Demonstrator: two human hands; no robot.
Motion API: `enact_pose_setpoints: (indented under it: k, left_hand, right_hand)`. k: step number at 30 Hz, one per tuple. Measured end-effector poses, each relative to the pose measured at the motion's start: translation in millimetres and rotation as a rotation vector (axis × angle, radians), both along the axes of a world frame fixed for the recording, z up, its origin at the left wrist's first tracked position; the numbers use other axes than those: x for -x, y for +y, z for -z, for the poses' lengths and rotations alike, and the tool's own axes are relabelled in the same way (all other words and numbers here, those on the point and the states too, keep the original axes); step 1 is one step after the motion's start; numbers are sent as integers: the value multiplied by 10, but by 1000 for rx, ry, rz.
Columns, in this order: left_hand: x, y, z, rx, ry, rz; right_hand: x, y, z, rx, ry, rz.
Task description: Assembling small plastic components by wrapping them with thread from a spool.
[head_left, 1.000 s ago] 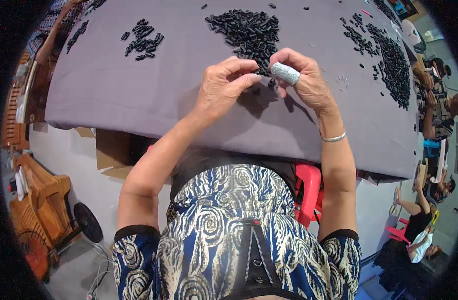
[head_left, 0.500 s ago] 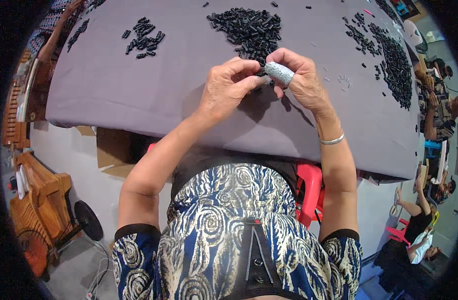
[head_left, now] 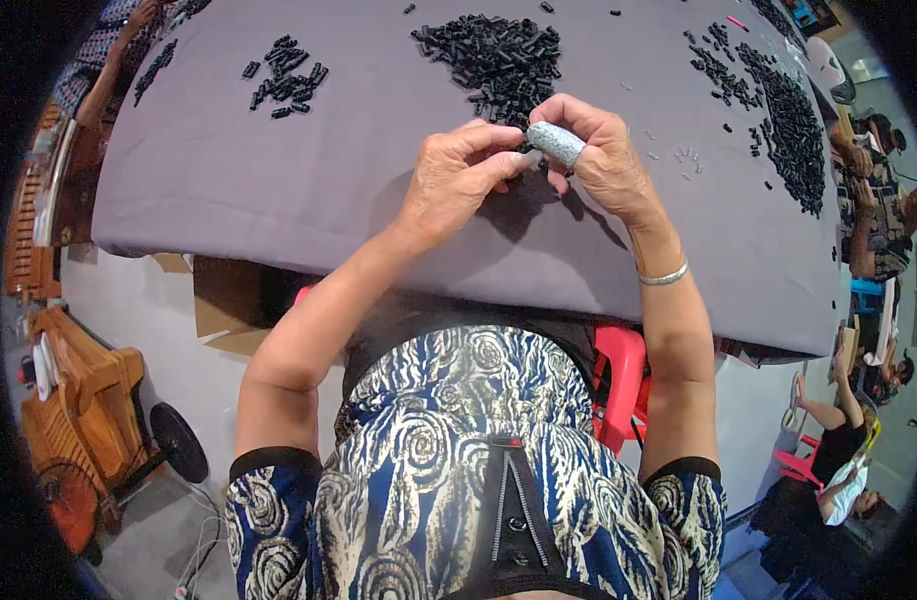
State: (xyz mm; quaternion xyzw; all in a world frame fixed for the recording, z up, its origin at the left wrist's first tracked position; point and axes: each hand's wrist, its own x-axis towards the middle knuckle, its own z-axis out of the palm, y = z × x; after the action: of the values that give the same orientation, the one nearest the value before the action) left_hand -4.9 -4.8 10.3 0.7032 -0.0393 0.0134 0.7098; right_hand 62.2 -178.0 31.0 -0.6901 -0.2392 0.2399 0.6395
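My left hand [head_left: 451, 182] and my right hand [head_left: 607, 160] meet fingertip to fingertip above the near side of the cloth-covered table. Between them is a small black plastic piece, mostly hidden by the fingers. A grey speckled wrap [head_left: 557, 144] covers my right thumb, and something whitish shows at my left thumb tip. Just beyond the hands lies a large heap of short black tube-like pieces [head_left: 494, 60], its near end partly behind my fingers. Several tiny clear bits [head_left: 689, 160] are scattered on the cloth right of my right hand.
A smaller group of black pieces [head_left: 289, 78] lies to the left, and a long pile [head_left: 791, 130] to the right. The grey tablecloth [head_left: 229, 190] hangs over the near edge. A red plastic chair [head_left: 619, 380] is beside me. Other people sit at both sides.
Both hands keep their pinch at nearly the same spot. The right hand and its wrapped thumb have shifted very slightly left.
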Motion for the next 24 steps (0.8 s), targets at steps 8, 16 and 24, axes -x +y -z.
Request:
enact_pose_setpoints:
  k: [8,16,24]
  left_hand:
    - [11,-40,74,-58,-69,-72]
    - [3,-59,35,89,-2,-53]
    - [11,-61,36,154,43,33]
  right_hand:
    - [88,86,-51,49,-71,75]
    - [33,61,4,14,-45,93]
    - [72,78,-98,20,-139,42]
